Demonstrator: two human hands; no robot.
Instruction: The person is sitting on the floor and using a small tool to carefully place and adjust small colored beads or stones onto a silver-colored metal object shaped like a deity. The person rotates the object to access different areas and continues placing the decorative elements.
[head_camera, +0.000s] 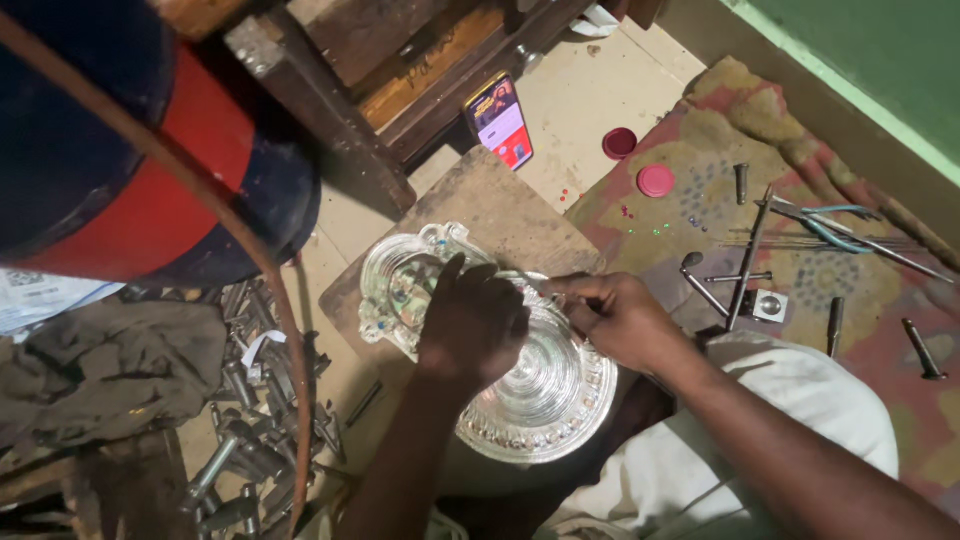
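A shiny silver ornamental plate (545, 400) with a beaded rim and a decorated upright back piece (400, 290) rests on a wooden block (500, 205) in front of me. My left hand (470, 320) lies over the plate's middle, fingers curled down onto it. My right hand (615, 315) is at the plate's upper right rim, fingers pinched together; whether a small tool or piece sits between them is hidden.
A phone (498, 120) with a lit screen leans against dark wood. Two red lids (655, 180) and several metal punches and tweezers (830, 225) lie on a patterned cloth at right. More metal tools (245, 440) pile at left, under a red and blue cylinder (150, 150).
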